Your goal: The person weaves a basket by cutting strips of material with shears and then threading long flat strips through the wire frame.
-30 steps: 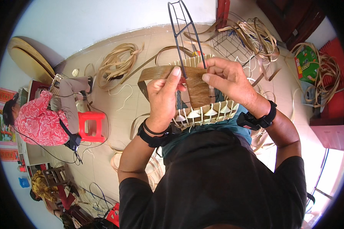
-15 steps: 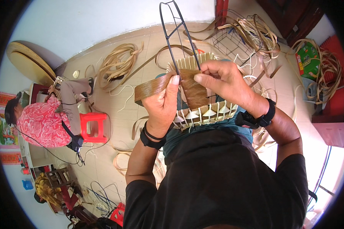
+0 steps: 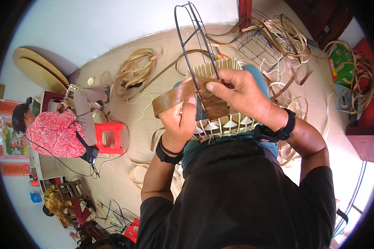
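On my lap rests a woven basket (image 3: 230,123) with cream cord lacing along its rims. A black metal wire frame (image 3: 186,40) rises from it as a tall narrow loop. A wide, glossy brown strip (image 3: 170,98) is wound around the frame's bars, and its free part curls out to the left. Beneath that curl my left hand (image 3: 179,119) is closed on the strip, its fingers partly hidden behind it. My right hand (image 3: 247,93) pinches the wound part at the right bar, thumb in front. Its other fingertips are hidden.
Coiled strips (image 3: 136,69) lie on the floor ahead to the left. More strips and a wire rack (image 3: 259,43) are at the far right. A person in a red patterned shirt (image 3: 56,135) sits left, beside a red stool (image 3: 110,137). Another person (image 3: 60,203) is lower left.
My right thumb has moved left across the wound strip, toward the middle of the frame. My left thumb has slid down from the strip's upper edge. The whole view has shifted slightly.
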Tool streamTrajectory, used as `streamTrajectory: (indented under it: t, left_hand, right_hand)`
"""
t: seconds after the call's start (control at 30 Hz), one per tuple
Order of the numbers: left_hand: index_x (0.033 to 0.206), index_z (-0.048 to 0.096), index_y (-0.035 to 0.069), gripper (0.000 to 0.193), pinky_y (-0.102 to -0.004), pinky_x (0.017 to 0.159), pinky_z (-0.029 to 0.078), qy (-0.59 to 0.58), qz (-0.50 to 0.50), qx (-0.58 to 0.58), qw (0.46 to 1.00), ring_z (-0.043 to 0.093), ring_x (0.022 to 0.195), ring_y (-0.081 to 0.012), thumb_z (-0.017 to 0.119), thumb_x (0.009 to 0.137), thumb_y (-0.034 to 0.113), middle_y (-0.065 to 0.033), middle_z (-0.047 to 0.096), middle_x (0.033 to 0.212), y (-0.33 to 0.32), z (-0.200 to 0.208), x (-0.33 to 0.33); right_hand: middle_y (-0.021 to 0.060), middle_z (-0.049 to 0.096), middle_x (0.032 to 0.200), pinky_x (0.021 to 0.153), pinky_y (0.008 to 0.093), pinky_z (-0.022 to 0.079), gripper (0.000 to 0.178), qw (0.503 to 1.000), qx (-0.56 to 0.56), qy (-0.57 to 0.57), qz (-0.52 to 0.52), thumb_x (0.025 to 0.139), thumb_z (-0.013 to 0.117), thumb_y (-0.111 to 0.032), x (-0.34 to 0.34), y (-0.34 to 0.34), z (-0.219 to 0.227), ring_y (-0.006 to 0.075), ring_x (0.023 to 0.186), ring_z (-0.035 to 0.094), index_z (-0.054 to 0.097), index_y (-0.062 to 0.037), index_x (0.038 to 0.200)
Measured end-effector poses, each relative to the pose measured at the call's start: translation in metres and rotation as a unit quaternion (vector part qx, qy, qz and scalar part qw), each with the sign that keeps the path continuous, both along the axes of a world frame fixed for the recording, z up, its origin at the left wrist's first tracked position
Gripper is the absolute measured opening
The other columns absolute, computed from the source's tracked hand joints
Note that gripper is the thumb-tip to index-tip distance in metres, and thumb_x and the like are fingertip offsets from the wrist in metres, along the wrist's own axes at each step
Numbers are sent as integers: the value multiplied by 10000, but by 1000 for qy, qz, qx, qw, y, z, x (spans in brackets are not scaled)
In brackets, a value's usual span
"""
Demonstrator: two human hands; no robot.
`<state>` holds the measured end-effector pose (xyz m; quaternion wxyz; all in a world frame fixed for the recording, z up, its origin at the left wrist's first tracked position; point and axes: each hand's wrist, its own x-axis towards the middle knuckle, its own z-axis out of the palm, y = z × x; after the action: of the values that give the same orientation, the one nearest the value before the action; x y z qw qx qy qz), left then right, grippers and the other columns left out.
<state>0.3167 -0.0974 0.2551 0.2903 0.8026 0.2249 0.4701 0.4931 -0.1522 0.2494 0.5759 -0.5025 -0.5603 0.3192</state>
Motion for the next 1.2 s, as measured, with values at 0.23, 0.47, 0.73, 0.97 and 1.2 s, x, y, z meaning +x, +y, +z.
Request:
streamTrajectory:
  t: [0.23,0.47,0.73,0.97,1.2]
  left_hand:
    - [1227,534,-76,305,-253,691,472,-112,-17,-89,990,573,781,-136,473,957,52,-109,632,1013,-3,-11,9]
    - [1196,561,-53,277,-217,698,454,-169,-15,-122,978,551,803,-78,560,932,31,-67,626,1013,0,-9,27]
    - [887,635,-10,27,-193,590,387,-97,12,-146,984,483,689,-30,612,880,4,48,570,782,3,11,43]
    - [874,670,-34,97,-220,565,435,-61,58,-127,988,520,638,-43,648,845,55,19,611,700,10,13,44]
    - [866,646,-22,53,-187,580,381,-26,52,-120,991,464,678,-21,619,885,20,60,560,754,11,13,42]
  right_hand:
    - [84,409,551,484,318,353,250,1000,23,0,-18,868,652,-174,0,-2,-4,122,533,367,542,10,740]
    - [119,478,578,502,335,389,223,999,31,14,-15,859,650,-166,-2,-7,-1,166,523,437,557,10,760]
    - [150,576,651,568,359,466,209,999,40,-34,5,816,684,-161,10,-11,3,254,569,576,586,-1,909]
    - [117,657,980,794,325,508,502,972,210,-90,-62,790,646,-78,31,-2,39,198,905,641,516,-28,1272]
    - [109,628,1099,901,276,441,549,935,-6,221,277,780,514,19,51,35,37,139,1019,576,484,-1,1328]
